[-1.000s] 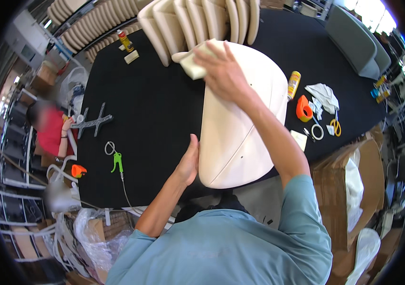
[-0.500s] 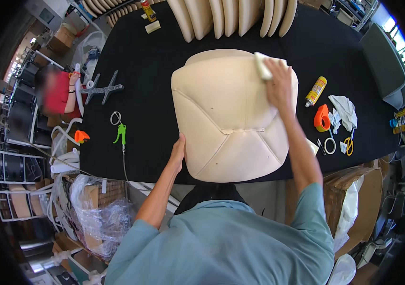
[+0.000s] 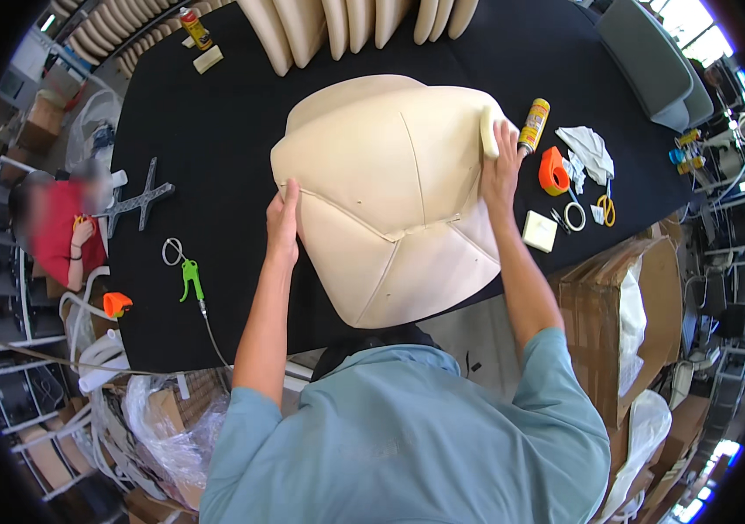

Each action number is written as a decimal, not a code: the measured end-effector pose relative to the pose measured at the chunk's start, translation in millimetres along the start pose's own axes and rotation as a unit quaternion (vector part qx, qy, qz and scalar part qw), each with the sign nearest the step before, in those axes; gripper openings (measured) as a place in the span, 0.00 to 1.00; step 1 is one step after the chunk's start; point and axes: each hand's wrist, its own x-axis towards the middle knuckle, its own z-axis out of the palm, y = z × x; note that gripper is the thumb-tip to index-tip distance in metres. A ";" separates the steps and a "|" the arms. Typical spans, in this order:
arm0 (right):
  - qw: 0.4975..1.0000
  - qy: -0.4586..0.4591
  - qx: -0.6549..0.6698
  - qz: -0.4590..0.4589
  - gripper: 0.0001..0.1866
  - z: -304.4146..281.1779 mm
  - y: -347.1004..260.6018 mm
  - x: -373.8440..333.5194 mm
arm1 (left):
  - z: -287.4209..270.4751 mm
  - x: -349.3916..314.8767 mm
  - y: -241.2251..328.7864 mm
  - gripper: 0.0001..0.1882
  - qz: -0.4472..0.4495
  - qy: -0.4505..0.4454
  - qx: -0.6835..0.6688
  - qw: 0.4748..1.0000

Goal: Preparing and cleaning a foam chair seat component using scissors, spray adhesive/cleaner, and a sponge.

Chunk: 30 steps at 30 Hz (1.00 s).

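Observation:
A cream upholstered chair seat (image 3: 372,183) with stitched seams stands tilted at the table's near edge, another cream padded part (image 3: 346,93) showing behind it. My left hand (image 3: 283,225) grips its left edge, thumb on the front face and the other fingers mostly hidden behind. At the right edge, my right hand (image 3: 501,175) presses a pale yellow sponge (image 3: 487,133) against the cover, its fingers along the sponge. Just beyond that hand lies a yellow spray can (image 3: 535,124).
On the black table (image 3: 224,157) are a green air gun (image 3: 190,279), a grey cross-shaped base (image 3: 141,205), an orange tape dispenser (image 3: 554,171), white cloths (image 3: 586,153), scissors (image 3: 605,208) and another sponge (image 3: 540,231). Cream panels (image 3: 346,26) line the back. A person in red (image 3: 54,227) is at left.
The seat has turned and tilted in my hands. My left hand has moved higher on its left edge. My right hand and the sponge have shifted from the upper face onto the right edge.

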 end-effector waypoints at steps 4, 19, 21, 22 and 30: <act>0.700 -0.182 -0.678 -0.133 0.41 21.4 -62.2 -146.2 | -2.2 11.6 -10.1 0.41 0.010 0.004 -0.024 1.000; 0.983 -0.113 -0.095 -0.106 0.44 24.7 -117.0 -41.5 | -10.8 17.5 -12.4 0.42 -0.026 -0.010 0.001 1.000; 0.984 -0.138 -0.060 -0.090 0.45 21.6 -123.4 -127.4 | -12.0 18.0 -15.3 0.42 -0.022 -0.005 -0.002 1.000; 0.982 -0.155 -0.047 -0.093 0.44 18.0 -122.1 -162.9 | -13.5 16.3 -17.5 0.42 -0.019 -0.001 -0.001 1.000; 1.000 0.002 -0.025 0.013 0.44 5.8 -48.1 -15.1 | -11.6 14.7 -18.4 0.41 -0.043 -0.008 -0.003 0.999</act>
